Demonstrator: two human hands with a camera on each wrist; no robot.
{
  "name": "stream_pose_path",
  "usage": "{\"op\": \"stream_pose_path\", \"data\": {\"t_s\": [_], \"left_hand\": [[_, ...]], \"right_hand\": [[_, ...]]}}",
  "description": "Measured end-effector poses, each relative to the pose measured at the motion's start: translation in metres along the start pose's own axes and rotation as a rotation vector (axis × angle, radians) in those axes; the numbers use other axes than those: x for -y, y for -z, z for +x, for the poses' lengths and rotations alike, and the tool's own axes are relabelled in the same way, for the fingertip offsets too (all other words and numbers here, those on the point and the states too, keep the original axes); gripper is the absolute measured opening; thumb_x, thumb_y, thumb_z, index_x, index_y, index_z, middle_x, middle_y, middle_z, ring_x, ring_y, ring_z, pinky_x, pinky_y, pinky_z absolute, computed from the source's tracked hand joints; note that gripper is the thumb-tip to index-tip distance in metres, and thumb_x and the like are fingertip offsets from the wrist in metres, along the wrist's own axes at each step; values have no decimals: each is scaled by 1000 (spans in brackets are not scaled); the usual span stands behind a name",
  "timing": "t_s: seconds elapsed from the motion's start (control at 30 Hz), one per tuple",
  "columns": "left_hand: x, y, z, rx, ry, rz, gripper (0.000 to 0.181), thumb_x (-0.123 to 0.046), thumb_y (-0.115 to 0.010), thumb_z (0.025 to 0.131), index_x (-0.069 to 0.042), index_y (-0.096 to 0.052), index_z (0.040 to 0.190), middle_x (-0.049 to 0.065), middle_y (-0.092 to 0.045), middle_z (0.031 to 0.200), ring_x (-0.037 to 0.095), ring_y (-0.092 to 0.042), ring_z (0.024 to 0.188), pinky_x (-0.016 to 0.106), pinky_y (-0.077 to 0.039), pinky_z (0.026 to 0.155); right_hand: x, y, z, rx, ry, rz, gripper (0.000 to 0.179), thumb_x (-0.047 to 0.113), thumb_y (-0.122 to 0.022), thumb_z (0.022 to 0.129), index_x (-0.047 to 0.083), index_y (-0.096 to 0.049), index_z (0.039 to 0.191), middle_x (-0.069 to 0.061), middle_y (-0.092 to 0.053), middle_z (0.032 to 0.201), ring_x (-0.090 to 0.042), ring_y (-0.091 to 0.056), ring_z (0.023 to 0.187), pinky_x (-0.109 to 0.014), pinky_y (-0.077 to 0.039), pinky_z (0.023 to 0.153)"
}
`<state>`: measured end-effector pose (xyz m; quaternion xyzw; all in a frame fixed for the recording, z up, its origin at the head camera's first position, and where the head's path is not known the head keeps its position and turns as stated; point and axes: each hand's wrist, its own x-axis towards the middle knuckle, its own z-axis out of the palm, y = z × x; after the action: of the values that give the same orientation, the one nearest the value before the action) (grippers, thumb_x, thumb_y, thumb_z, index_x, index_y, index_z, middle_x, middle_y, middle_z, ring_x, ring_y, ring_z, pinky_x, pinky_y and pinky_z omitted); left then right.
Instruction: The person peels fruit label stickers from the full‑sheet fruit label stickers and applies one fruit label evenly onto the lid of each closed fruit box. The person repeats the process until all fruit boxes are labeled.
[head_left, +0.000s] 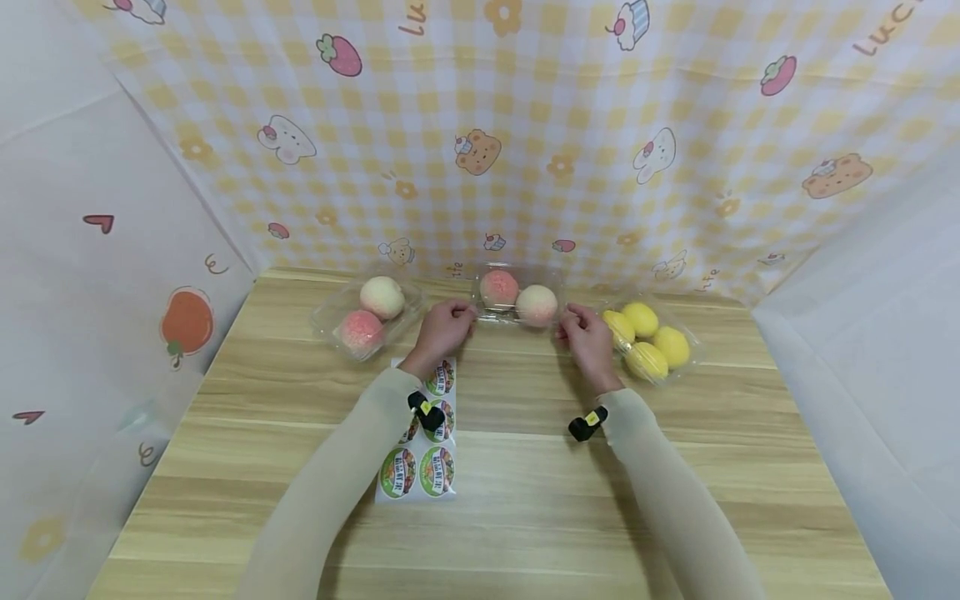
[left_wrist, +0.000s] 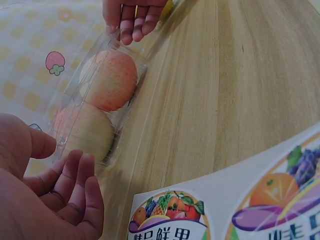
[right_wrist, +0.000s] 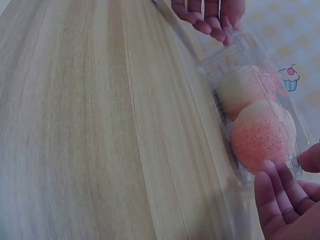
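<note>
A clear plastic clamshell box (head_left: 534,273) stands at the back middle of the table, against the checked cloth. Inside it lie two peaches, one pinker (head_left: 498,288) and one paler (head_left: 537,306). My left hand (head_left: 447,327) pinches the box's left end between thumb and fingertips, its other fingers loosely curled. At the opposite end my right hand (head_left: 587,337) pinches the edge in the same way, as the right wrist view shows with the thumb (right_wrist: 309,159) right at the plastic rim. The lid lies over the peaches.
Left of it, another clear box (head_left: 330,321) holds two peaches. A box (head_left: 693,343) of several yellow lemons (head_left: 671,346) sits close beside my right hand. Under my left forearm lies a sheet of round fruit stickers (head_left: 437,472). The patterned cloth (head_left: 525,192) hangs behind the table.
</note>
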<state>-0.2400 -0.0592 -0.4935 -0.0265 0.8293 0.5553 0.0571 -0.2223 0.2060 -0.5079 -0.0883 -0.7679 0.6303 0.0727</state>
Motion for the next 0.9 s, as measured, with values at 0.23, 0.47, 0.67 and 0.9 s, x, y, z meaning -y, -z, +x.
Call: {"op": "stream_pose_path", "data": {"t_s": [0.23,0.47,0.67,0.9], "left_hand": [[-1,0,0,-10,-5,16,25,-21,-66,108,-5,-79,122,5,-75,91,16,-66,81,30,-50,75],[2,1,0,3,7,14,24,-21,-66,108,-5,-79,121,10,-78,99,17,-67,85,31,-52,77],[1,3,-3,-2,2,5,19,-20,-68,107,-6,-79,114,7,-78,95,17,-68,84,29,-51,75],[1,3,-7,11,38,-51,16,-18,-71,105,-5,-79,112,8,-78,97,15,-67,83,26,-51,72]], "right_hand": [[3,-1,0,8,-40,85,42,7,-62,110,-16,-59,145,-23,-72,97,-10,-70,70,-25,-63,68],[3,-2,1,13,-59,125,41,0,-61,108,-18,-57,145,-15,-71,92,-11,-69,69,-25,-62,67],[3,1,-2,33,-68,123,42,-1,-58,109,-16,-55,147,-16,-72,93,-11,-70,70,-24,-62,68],[3,4,-7,50,-67,120,39,-2,-56,110,-14,-57,147,-18,-72,94,-9,-70,70,-21,-61,69]]}}
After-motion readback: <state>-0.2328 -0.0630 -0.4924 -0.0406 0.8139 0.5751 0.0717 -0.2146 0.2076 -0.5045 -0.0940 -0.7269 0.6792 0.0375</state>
